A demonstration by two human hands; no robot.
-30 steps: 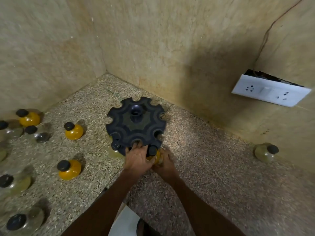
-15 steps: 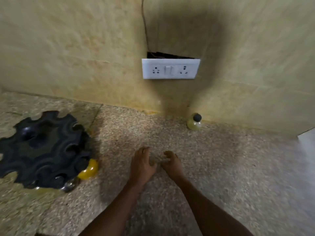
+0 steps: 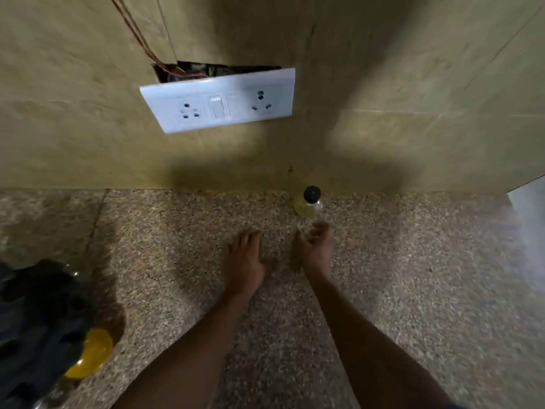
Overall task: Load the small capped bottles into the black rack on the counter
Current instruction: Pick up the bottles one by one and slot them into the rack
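1. Neither grip holds anything: your right hand is loosely cupped with fingers part-curled, reaching toward the bottle; your left hand lies flat and released over the bench.

2. A second ago both hands were at the near edge of the rack, seating a yellow bottle. That bottle now sits at the rack's rim, and you have let go of it.

3. Your head has swung right since then. The rack has slid to the lower left corner of the view, blurred, and the socket plate on the wall is now ahead of you.

4. The bottle, pale with a black cap, stands upright against the foot of the wall, just beyond your right fingertips and not yet touched.

5. In my judgement one loading step is finished and the next pick-up has begun. The stray bottle is well apart from the rack, so expect a carry back to the left.

6. Close round the body below the cap; it stands tight to the wall, so fingers have little room behind it.
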